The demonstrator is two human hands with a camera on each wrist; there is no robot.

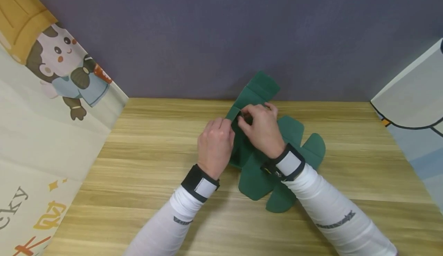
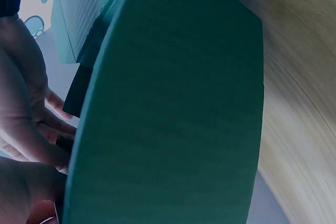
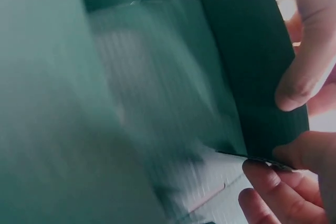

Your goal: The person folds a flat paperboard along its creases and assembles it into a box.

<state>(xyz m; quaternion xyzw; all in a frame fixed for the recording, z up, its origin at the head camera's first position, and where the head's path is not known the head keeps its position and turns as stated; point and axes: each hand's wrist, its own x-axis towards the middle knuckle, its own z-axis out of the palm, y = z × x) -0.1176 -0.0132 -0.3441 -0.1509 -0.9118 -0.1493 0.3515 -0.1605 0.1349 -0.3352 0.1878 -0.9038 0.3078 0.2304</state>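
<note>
One desk (image 1: 155, 152) carries one green cardboard box (image 1: 254, 160), seemingly part-formed: the wall (image 2: 173, 103) stands raised, while four outer flaps (image 1: 315, 148) spread flat, apparently left to fold. Of two hands, the left hand (image 1: 216, 140) grips that wall; the right hand (image 1: 263, 130) pinches one narrow edge strip (image 1: 233, 113).

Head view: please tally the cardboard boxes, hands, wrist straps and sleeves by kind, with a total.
Green cardboard box, partly folded: 1
Hands: 2 (left hand, right hand)
Black wrist straps: 2 (left strap, right strap)
White sleeves: 2 (left sleeve, right sleeve)
Total: 7
</note>
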